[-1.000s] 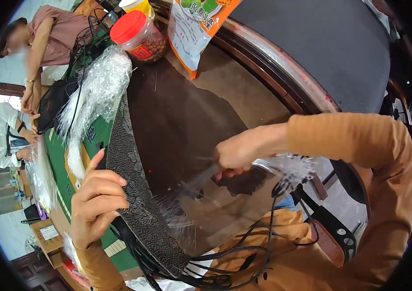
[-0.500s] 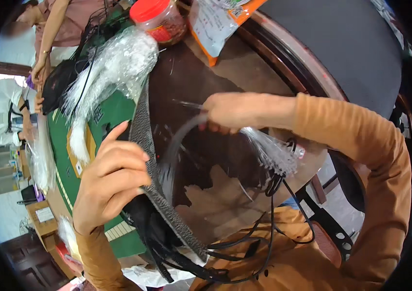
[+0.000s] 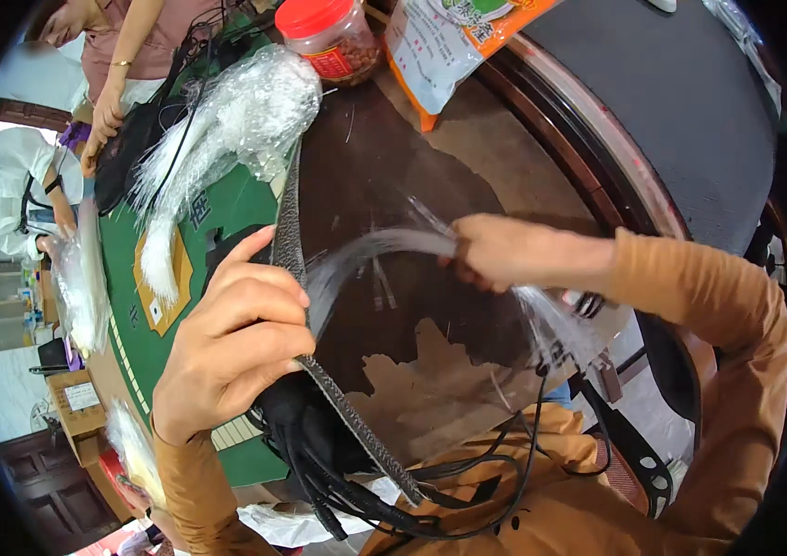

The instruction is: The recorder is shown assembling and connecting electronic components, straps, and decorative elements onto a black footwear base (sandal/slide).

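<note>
My right hand (image 3: 495, 252) is closed round a bundle of thin clear plastic strands (image 3: 375, 246). One end arcs left behind the raised edge of a brown sheet; the other, blurred end (image 3: 560, 324) hangs out to the right of my fist. My left hand (image 3: 236, 338) pinches the grey-edged brown sheet (image 3: 347, 176), holding that edge up off the green table. A few loose strands (image 3: 382, 283) lie on the sheet below the arc.
Beyond my hands are a red-lidded jar (image 3: 333, 42), an orange-and-white bag (image 3: 449, 46) and a plastic-wrapped strand bundle (image 3: 245, 111). Black cables (image 3: 319, 463) run under the sheet and across my lap. Two people work at the far left. A grey chair back (image 3: 681, 102) stands at right.
My right hand has moved right and slightly down with the bundle, and more of the strands show left of it. My left hand keeps its hold; the whole view has shifted somewhat.
</note>
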`<state>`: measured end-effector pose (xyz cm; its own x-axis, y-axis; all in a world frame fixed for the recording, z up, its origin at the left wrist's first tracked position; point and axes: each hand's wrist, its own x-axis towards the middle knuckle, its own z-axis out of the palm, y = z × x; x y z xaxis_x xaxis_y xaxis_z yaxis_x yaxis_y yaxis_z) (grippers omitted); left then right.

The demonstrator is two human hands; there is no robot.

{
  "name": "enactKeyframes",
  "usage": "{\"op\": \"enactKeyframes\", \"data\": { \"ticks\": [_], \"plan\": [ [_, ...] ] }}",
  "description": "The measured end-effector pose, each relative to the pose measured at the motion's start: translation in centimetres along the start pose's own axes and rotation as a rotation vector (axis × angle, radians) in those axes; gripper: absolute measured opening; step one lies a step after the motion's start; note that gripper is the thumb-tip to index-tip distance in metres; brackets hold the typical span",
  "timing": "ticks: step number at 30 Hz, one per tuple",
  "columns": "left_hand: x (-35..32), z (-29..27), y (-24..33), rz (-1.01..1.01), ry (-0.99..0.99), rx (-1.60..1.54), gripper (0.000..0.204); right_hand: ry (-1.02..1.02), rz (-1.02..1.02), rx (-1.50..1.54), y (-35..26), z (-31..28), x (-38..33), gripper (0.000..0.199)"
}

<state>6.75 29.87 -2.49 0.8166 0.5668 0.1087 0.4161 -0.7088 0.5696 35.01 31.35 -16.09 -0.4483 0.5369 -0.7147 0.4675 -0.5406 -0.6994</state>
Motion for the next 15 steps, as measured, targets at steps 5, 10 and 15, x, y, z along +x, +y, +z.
{"op": "enactKeyframes", "data": {
  "ticks": [5,10,15],
  "plan": [
    [-0.5,-0.7,0.9,-0.025,0.054,0.045,0.021,-0.056,-0.163,-0.128,-1.4,1.6,0.1,0.029],
    [-1.4,-1.0,1.4,-0.084,0.162,0.112,0.018,0.023,-0.057,-0.001,-1.2,-2.4,-1.4,0.025],
    [-2.0,-1.1,1.5,-0.082,0.227,0.128,0.02,0.175,-0.139,-0.09,-1.1,-1.3,-3.1,0.022]
  ]
}}
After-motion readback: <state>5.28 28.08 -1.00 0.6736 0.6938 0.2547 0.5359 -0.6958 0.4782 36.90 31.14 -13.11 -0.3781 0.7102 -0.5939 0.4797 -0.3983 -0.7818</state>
